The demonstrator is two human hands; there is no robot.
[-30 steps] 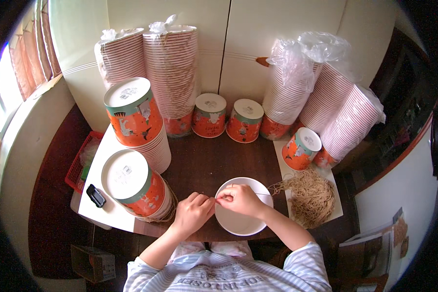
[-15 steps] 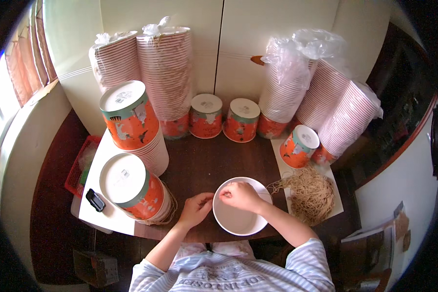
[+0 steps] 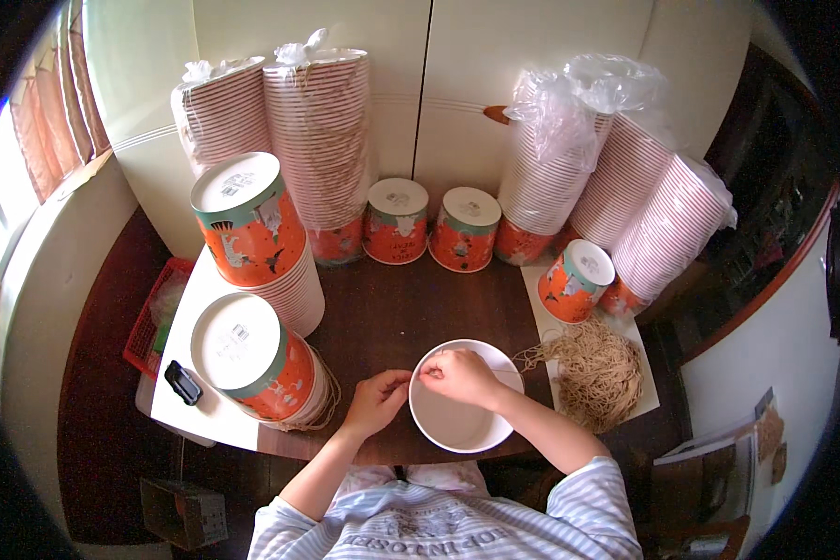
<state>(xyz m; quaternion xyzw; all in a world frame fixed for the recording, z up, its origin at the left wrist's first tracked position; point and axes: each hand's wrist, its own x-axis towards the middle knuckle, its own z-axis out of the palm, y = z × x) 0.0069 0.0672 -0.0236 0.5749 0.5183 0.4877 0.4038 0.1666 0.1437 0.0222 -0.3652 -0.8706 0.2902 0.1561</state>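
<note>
Twine (image 3: pixel 411 375) pinched btwn both grips, over white bowl (image 3: pixel 462 425) rim.

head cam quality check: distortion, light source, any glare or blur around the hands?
Head view: strong fisheye, black rim, wall seams bow outward; daylight comes from the window at left; mild sheen on the plastic wrap, no harsh glare; left hand, right hand and white cup read sharp.

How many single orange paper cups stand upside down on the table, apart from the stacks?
3: two side by side at the back centre, one left of the other, and a third tilted at the right, by the twine. More may be hidden behind the stacks.
</note>
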